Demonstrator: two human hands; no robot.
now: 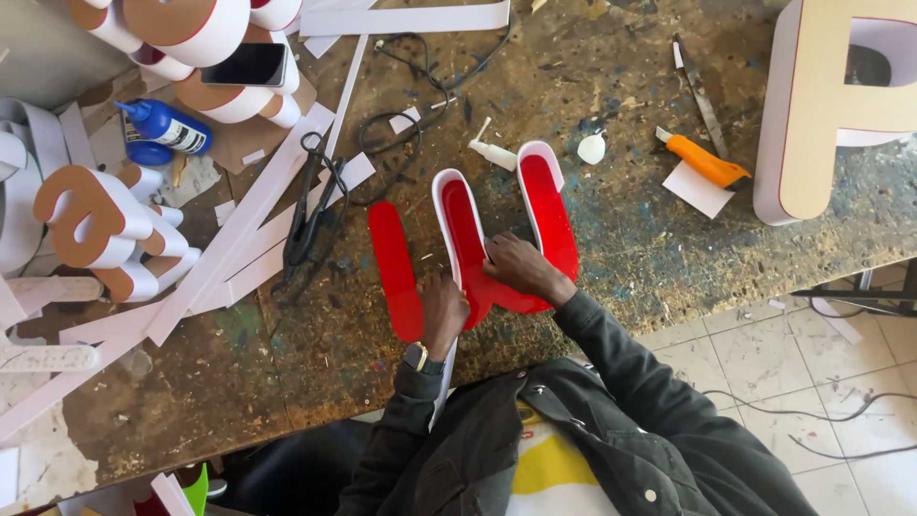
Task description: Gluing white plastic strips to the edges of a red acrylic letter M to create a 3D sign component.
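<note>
Flat on the paint-spattered wooden workbench (611,229), near its front edge: a glossy red acrylic letter face shaped like a U or V (549,215), edged with a thin white plastic strip (441,205) standing upright along its rim. Long axes of both prongs running away from the body, slightly fanned, joined at the near end under the hands. Left hand (442,308) pressed down at the near end of the left prong, fingers curled against the white strip, wristwatch (415,356) showing; pinching the strip or only bracing it, cannot tell. Right hand (521,269) laid flat across the junction of the prongs, fingers spread and pushing toward the inner wall of the left prong, closed on nothing visible. Right hand nearer the inner strip, left hand nearer the outer one.

Just left of the letter, apart from it: a separate flat red oval piece (395,270), long axis parallel to the prongs. Beyond the prongs: a small white glue tube (492,151) and a white teardrop cap (592,148). Farther right: an orange-handled utility knife (705,160) on a white scrap. Left: black scissors (310,196), loose white strips, a blue glue bottle (164,126), finished brown-faced letters (91,215).
</note>
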